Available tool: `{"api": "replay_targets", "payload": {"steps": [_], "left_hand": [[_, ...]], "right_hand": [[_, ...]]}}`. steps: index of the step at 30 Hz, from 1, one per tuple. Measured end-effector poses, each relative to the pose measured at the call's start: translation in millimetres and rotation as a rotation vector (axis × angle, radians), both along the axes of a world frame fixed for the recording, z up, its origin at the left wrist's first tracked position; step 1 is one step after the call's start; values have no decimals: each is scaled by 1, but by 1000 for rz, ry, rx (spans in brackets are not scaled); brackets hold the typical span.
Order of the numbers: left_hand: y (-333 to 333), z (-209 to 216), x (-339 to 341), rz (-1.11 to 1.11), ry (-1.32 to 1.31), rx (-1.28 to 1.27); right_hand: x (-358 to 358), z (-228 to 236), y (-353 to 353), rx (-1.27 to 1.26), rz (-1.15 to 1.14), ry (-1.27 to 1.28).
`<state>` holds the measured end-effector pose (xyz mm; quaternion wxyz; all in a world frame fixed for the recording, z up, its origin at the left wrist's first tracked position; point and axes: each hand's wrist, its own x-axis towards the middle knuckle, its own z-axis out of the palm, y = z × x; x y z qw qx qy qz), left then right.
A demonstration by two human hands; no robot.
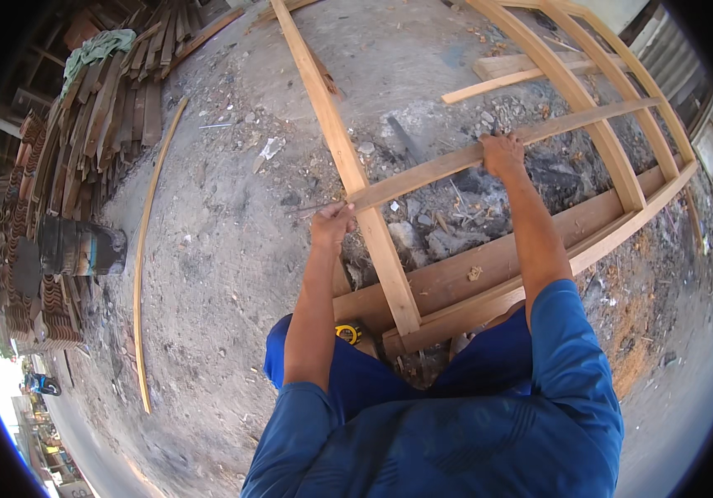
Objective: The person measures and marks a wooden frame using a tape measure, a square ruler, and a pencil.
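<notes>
A long narrow wooden slat (pixel 423 175) lies slantwise across a frame of pale timber beams. At its left end, beside the long pale beam (pixel 336 137), the fingers of my left hand (pixel 332 226) are pinched together on the slat. A thin dark strip sticks out to the left of these fingers; its kind is unclear. Farther right, my right hand (pixel 503 155) grips the slat from above. Something small and dark shows at its fingertips, too small to name. The slat's far end reaches the frame's outer right beam (pixel 655 87).
A yellow tape measure (pixel 347 333) rests by my left leg. Brown planks (pixel 456 270) run along the near side of the frame. On the dirt ground at left lies a long thin strip of wood (pixel 146 249). Stacked boards (pixel 116 108) and roof tiles (pixel 24 224) stand beyond.
</notes>
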<state>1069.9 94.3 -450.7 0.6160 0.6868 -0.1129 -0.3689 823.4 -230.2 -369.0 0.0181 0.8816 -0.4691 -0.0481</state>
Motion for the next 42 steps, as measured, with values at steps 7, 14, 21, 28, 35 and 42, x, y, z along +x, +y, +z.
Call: {"api": "replay_targets", "payload": {"steps": [7, 14, 21, 28, 35, 42], "left_hand": [[-9, 5, 0, 16, -152, 118], [1, -18, 8, -23, -259, 76], [-14, -16, 4, -16, -205, 97], [-22, 12, -5, -141, -657, 322], [14, 90, 15, -145, -466, 139], [50, 90, 21, -307, -852, 188]], "right_hand": [[-5, 6, -1, -21, 26, 5], [2, -6, 1, -83, 68, 19], [-6, -7, -14, -81, 26, -89], [9, 20, -11, -4, 102, -60], [83, 92, 120, 312, 513, 22], [111, -7, 362, 787, 1061, 459]]}}
